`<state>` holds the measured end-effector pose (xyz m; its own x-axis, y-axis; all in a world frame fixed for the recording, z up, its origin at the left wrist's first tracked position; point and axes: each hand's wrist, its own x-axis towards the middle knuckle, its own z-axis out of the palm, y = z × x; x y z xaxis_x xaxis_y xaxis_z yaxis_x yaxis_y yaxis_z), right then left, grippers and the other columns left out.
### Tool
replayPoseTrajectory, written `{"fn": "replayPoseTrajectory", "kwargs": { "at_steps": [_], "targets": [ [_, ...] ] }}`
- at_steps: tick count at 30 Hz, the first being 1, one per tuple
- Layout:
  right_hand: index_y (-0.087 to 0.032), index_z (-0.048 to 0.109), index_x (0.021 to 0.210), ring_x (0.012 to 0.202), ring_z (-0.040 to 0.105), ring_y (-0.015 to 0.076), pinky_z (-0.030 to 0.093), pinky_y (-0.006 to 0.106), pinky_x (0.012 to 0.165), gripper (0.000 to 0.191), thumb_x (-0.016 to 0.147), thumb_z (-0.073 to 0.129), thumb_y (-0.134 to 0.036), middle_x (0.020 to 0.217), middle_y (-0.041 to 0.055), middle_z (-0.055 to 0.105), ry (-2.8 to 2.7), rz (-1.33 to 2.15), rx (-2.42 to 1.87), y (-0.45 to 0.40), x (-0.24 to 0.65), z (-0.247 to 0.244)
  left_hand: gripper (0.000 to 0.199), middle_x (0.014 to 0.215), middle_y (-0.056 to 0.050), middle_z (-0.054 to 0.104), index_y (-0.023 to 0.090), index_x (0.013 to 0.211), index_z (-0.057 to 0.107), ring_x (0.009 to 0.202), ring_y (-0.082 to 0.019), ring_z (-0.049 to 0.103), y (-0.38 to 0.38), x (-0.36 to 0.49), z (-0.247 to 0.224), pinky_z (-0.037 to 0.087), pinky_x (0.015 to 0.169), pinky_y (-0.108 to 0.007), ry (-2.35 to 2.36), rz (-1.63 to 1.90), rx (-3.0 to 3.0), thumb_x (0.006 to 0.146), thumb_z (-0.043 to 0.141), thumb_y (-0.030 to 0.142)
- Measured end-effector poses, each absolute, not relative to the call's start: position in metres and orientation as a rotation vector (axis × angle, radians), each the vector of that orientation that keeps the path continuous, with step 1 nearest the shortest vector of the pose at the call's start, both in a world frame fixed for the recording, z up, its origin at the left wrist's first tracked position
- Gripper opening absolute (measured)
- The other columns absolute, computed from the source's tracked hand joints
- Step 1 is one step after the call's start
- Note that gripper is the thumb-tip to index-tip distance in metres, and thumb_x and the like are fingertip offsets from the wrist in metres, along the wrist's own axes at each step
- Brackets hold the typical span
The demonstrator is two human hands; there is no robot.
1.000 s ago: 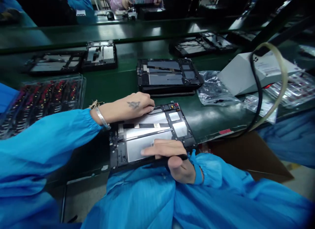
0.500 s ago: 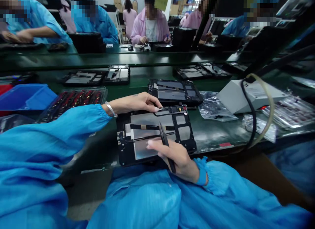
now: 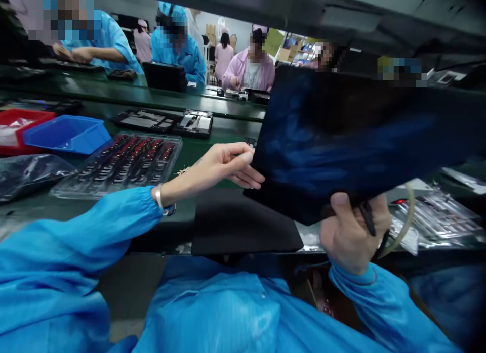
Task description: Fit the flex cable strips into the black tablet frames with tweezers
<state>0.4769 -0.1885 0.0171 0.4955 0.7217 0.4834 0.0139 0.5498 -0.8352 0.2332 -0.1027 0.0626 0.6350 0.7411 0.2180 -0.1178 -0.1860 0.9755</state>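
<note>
Dark flat panel [image 3: 322,140], one: raised and tilted above the near side of the bench, glossy face towards the wearer; right end fades into darkness at the edge of view, reverse hidden.

Right hand [image 3: 357,234], one: pinching the panel's near edge, thumb on the visible face; fingers behind largely concealed. Black tool [image 3: 367,219], slim, in the same hand; remainder hidden.

Left hand [image 3: 231,163], one: at the panel's left edge, fingers extended close together; whether it pinches or merely lies beside the edge, cannot tell.

Black sheet [image 3: 243,226], one: near, below the panel, far part covered.

Clear tray [image 3: 76,192], one: left, holding dark-and-red parts, blurred. Blue bin [image 3: 68,133], one: farther left, beside a red bin [image 3: 30,115], cut off at left.

Pale tube [image 3: 408,216], one: right, upper run hidden behind the panel.
</note>
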Motion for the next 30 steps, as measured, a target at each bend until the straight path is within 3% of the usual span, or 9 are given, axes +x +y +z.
{"fn": "replayPoseTrajectory", "kwargs": {
  "at_steps": [4,8,13,19,27,30],
  "targets": [
    [-0.027,0.078,0.100,0.125,0.065,0.0211,0.038,0.043,0.124,0.022,0.079,0.080,-0.023,0.120,-0.0007,0.075,-0.923,0.660,-0.879,-0.179,0.477,0.026,0.023,0.064,0.001,0.069,0.017,0.092,0.053,0.052,-0.011,0.066,-0.120,0.231,0.061,0.053,0.050,-0.016,0.623,0.935,1.799,0.094,0.068,0.034],
    [-0.028,0.076,0.107,0.126,0.064,0.0206,0.044,0.042,0.120,0.028,0.081,0.076,-0.020,0.122,-0.0010,0.074,-0.904,0.926,-0.958,-0.181,0.479,0.026,0.030,0.052,0.004,0.062,0.016,0.078,0.052,0.039,-0.005,0.053,-0.117,0.234,0.051,0.040,0.039,-0.011,0.681,0.977,1.765,0.099,0.062,0.035],
    [-0.032,0.074,0.114,0.127,0.064,0.0210,0.053,0.040,0.112,0.025,0.090,0.067,-0.027,0.131,-0.0018,0.071,-0.982,1.077,-0.989,-0.180,0.480,0.019,0.043,0.052,0.001,0.062,0.016,0.069,0.046,0.038,-0.005,0.053,-0.107,0.238,0.036,0.035,0.037,-0.011,0.690,0.944,1.559,0.102,0.056,0.042],
    [-0.034,0.071,0.121,0.125,0.066,0.0213,0.055,0.040,0.110,0.028,0.094,0.063,-0.032,0.131,-0.0011,0.071,-1.036,1.156,-1.029,-0.175,0.484,0.013,0.043,0.049,0.002,0.059,0.017,0.068,0.043,0.036,-0.004,0.049,-0.098,0.240,0.029,0.034,0.037,-0.011,0.763,0.867,1.415,0.102,0.057,0.039],
    [-0.032,0.073,0.117,0.126,0.066,0.0227,0.051,0.044,0.114,0.027,0.091,0.068,-0.034,0.129,-0.0002,0.072,-0.977,1.179,-1.046,-0.172,0.481,0.013,0.043,0.050,0.001,0.061,0.016,0.070,0.046,0.036,-0.004,0.050,-0.090,0.237,0.019,0.035,0.036,-0.011,0.755,0.843,1.433,0.100,0.060,0.044],
    [-0.031,0.073,0.117,0.131,0.062,0.0224,0.041,0.045,0.122,0.029,0.089,0.072,-0.029,0.129,-0.0018,0.072,-1.018,0.937,-1.035,-0.174,0.480,0.025,0.031,0.059,-0.002,0.068,0.015,0.081,0.053,0.044,-0.009,0.061,-0.081,0.232,0.025,0.046,0.043,-0.015,0.670,0.796,1.577,0.096,0.065,0.039]
  ]
}}
